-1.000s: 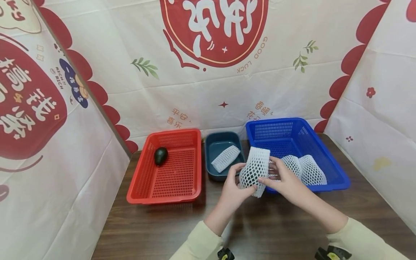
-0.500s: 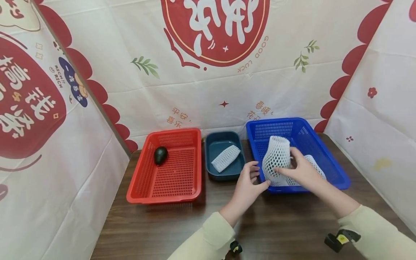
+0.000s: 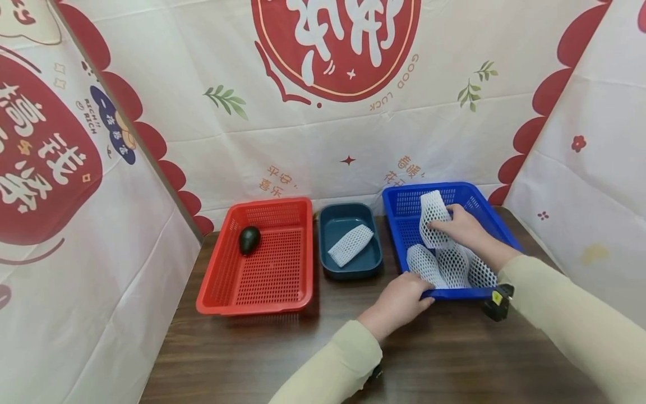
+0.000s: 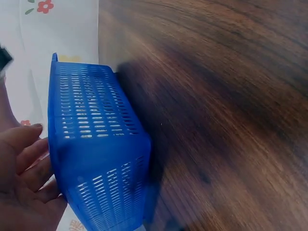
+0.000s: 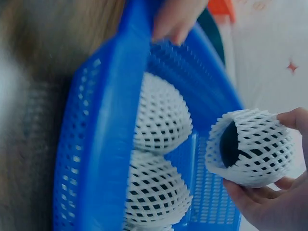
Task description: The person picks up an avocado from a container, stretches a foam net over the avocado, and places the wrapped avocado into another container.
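Observation:
In the head view, my right hand [image 3: 461,224] holds an avocado in a white foam net [image 3: 433,216] over the back half of the blue basket [image 3: 497,224]. The right wrist view shows the dark fruit through the net's open end, with thumb and fingers around it. My left hand [image 3: 401,303] is at the basket's near left corner, fingers hooked over the rim and thumb on the near side. Three more white foam nets with fruit lie along the basket's front: one on the left [image 3: 424,264], one in the middle [image 3: 452,266], one on the right [image 3: 481,272].
A red basket [image 3: 305,252] at the left holds a bare avocado [image 3: 249,240]. Between the baskets stands a dark teal tray [image 3: 335,216] with a flat foam net [image 3: 351,245] in it. A printed cloth [image 3: 303,134] hangs behind the wooden table [image 3: 227,359].
A netted fruit has gone from both hands over the table into the blue basket. The right hand now holds a netted fruit farther back. The left hand has let go and moved to the basket's rim.

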The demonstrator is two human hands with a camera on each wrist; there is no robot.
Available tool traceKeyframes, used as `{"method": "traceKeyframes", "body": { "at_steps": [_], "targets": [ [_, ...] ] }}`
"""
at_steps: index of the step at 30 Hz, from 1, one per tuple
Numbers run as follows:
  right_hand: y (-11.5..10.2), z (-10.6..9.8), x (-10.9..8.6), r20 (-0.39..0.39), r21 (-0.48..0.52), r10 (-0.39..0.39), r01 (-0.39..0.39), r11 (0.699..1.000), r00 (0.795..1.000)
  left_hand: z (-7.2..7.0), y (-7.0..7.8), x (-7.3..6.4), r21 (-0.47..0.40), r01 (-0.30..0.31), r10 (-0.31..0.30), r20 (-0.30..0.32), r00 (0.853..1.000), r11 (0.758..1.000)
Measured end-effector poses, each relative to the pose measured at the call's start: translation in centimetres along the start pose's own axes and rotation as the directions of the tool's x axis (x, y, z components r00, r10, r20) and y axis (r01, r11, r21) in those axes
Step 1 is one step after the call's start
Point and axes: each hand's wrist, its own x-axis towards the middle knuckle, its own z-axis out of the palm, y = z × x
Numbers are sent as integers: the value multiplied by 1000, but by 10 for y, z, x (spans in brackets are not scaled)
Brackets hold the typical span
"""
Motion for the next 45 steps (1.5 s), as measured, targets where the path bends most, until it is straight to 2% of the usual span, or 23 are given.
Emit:
{"method": "traceKeyframes", "body": {
  "at_steps": [2,5,10,14,18,23,32,38,45],
  "targets": [
    [2,1,10,28,0,31,-31,1000,999,2,0,0,44,-26,27,-13,1000,999],
    [8,3,23,60,-8,57,-56,998,997,2,1,-1,50,-38,40,-40,998,998],
    [16,7,39,72,-38,56,-54,998,996,2,4,-3,-3,-7,7,-31,999,1000],
    [17,13,49,102,-113,51,-39,993,994,3,4,-4,-31,28,-29,-16,999,999],
    [18,19,52,149,-203,67,-36,978,987,3,4,-4,-37,18,-19,-27,999,999],
    [19,24,53,192,-260,108,-56,964,975,4,3,-4,-41,-9,7,-50,999,999],
    [19,30,65,246,-277,140,-69,958,959,2,-1,-2,-47,1,-4,-59,998,999],
    [24,33,70,310,-302,161,-64,951,937,2,-3,0,-42,-6,3,-59,998,999],
    [21,33,72,331,-307,184,-78,949,925,2,-4,1,-61,1,-4,-47,999,998]
  ]
}}
